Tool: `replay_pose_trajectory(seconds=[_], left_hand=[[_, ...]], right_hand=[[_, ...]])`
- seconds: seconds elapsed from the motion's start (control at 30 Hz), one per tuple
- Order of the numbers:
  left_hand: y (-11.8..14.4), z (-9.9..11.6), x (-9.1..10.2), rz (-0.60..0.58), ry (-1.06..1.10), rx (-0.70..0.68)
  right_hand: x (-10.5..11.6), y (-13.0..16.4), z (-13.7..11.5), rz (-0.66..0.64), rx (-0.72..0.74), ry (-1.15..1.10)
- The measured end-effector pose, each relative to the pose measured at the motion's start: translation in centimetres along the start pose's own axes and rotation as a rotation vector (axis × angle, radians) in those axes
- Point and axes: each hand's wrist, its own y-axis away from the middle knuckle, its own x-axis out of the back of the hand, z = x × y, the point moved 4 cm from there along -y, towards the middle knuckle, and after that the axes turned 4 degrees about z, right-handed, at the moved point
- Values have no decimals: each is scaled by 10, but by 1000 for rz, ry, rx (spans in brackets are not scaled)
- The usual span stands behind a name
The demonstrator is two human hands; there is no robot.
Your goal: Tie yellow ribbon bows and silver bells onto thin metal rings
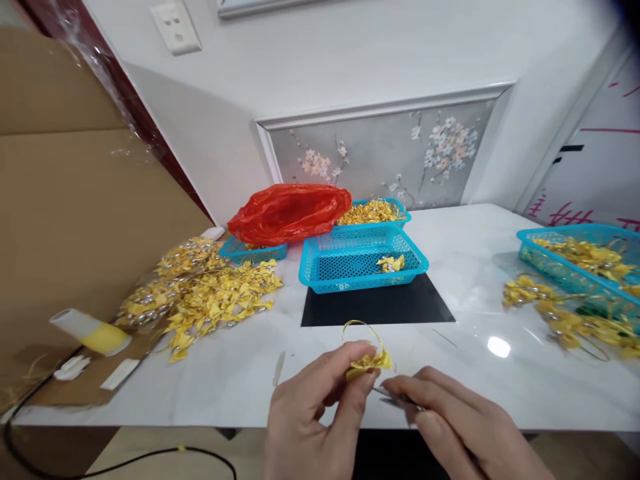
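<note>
Just above the table's front edge, my left hand [317, 403] pinches a yellow ribbon bow [369, 362] between thumb and fingertips. A thin gold cord loop [361, 323] rises from the bow. My right hand [460, 420] is closed around a small pointed metal tool [397, 399], its tip close under the bow near my left thumb. Fingers hide most of the tool, so I cannot make out its exact kind. Beyond my hands stands a blue plastic basket [364, 287] with a few similar yellow bows [391, 263] inside, resting partly on a black mat [375, 307].
Piled yellow bows [225, 293] lie at the left, near a white-and-yellow cone [93, 331]. A red plastic bag [290, 210] covers part of a back basket. At right, loose bows [560, 317] lie beside another blue basket [575, 233]. A cardboard sheet [75, 200] stands left.
</note>
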Motion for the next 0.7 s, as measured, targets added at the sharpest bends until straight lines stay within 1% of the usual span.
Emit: replay_pose_trajectory(seconds=[0.13, 0.23, 0.43, 0.57, 0.7], left_hand=[[1, -1, 0, 18, 85, 35], [2, 0, -1, 34, 126, 34], [3, 2, -2, 4, 149, 76], [3, 1, -2, 12, 164, 73], [3, -2, -4, -29, 161, 77]], right_hand=[[10, 4, 5, 126, 133, 220], [11, 6, 4, 174, 152, 307], [7, 3, 3, 192, 120, 327], [7, 3, 4, 188, 125, 326], [7, 5, 5, 180, 125, 339]])
